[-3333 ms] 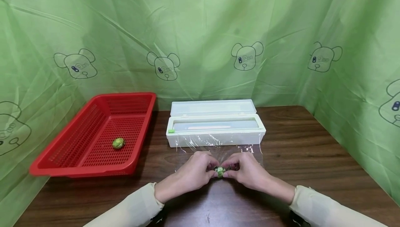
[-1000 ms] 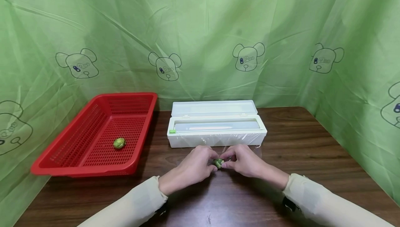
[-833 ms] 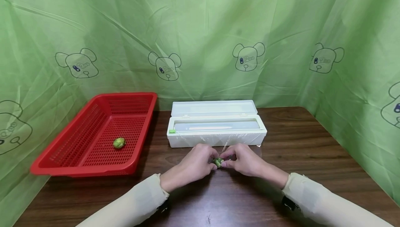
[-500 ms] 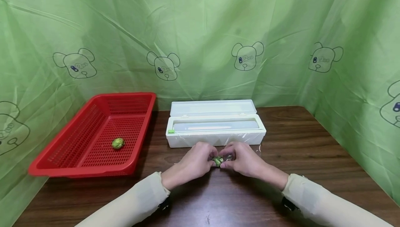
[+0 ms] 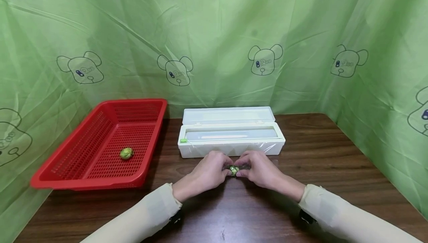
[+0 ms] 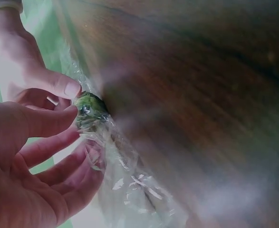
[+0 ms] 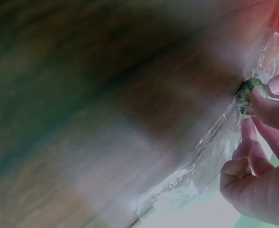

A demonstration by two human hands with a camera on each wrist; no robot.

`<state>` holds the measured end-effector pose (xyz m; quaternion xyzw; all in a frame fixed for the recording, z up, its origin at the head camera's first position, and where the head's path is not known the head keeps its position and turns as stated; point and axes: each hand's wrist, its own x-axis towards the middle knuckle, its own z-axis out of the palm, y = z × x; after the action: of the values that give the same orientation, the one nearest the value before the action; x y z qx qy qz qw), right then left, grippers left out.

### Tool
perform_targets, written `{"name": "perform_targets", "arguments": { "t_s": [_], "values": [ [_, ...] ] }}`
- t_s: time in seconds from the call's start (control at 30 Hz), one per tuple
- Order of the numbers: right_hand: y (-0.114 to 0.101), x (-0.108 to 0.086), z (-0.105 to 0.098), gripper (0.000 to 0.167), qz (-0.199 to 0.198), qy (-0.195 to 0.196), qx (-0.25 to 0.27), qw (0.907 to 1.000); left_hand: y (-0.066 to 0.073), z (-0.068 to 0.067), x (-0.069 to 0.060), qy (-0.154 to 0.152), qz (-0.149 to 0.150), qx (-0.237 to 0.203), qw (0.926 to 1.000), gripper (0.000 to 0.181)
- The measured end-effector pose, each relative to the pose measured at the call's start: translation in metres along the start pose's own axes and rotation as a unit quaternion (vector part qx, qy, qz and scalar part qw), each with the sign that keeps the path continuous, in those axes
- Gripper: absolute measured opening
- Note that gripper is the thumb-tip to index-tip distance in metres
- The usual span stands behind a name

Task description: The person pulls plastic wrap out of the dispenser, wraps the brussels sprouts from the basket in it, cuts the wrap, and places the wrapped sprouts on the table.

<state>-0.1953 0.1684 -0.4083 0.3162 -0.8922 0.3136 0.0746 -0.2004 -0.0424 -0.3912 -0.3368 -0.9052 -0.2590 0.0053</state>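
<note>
Between both hands is a Brussels sprout (image 5: 233, 170), covered in clear plastic wrap (image 6: 139, 190). My left hand (image 5: 211, 170) pinches it from the left with thumb and fingertips. From the right, the thumb and fingers of my right hand (image 5: 260, 170) pinch its other side. Film spreads out to both sides of the sprout in the wrist views, and the right wrist view shows a loose strip of it running below the fingers. The wrap leads to a white wrap dispenser box (image 5: 230, 149) just beyond the hands, its lid raised and the roll visible inside.
A red plastic basket (image 5: 88, 184) stands at the left, with another Brussels sprout (image 5: 126, 153) lying on its slotted floor. A small green slider (image 5: 183, 140) sits at the box's left end. Green cloth (image 5: 214, 20) hangs behind the brown wooden table (image 5: 334, 168).
Both hands have moved forward with the sprout, closer to the dispenser box. Less film shows between hands and box than before. The basket, its sprout and the box stay in place.
</note>
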Motion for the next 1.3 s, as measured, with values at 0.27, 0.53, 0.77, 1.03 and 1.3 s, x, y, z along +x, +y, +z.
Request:
{"name": "perform_targets", "arguments": {
  "t_s": [0.27,0.53,0.77,1.03,1.3],
  "values": [
    [0.002,0.003,-0.002,0.020,0.016,-0.010,0.001,0.9998,-0.003,-0.003,-0.003,0.021,0.000,0.004,0.9998,0.024],
    [0.003,0.006,-0.002,0.016,0.010,-0.012,-0.010,0.9998,-0.004,-0.002,0.001,0.018,0.005,-0.002,0.9998,0.022],
    [0.004,0.008,-0.001,0.015,0.004,-0.015,-0.024,0.9996,-0.003,0.000,0.009,0.012,0.005,0.020,0.9997,0.019],
    [0.004,0.009,-0.001,0.019,0.018,-0.009,-0.025,0.9995,-0.002,0.002,0.013,0.027,0.000,0.034,0.9990,0.018],
    [0.002,0.007,-0.001,0.030,0.051,0.002,-0.022,0.9985,-0.002,0.004,0.014,0.028,-0.015,0.043,0.9986,0.015]
  ]
}}
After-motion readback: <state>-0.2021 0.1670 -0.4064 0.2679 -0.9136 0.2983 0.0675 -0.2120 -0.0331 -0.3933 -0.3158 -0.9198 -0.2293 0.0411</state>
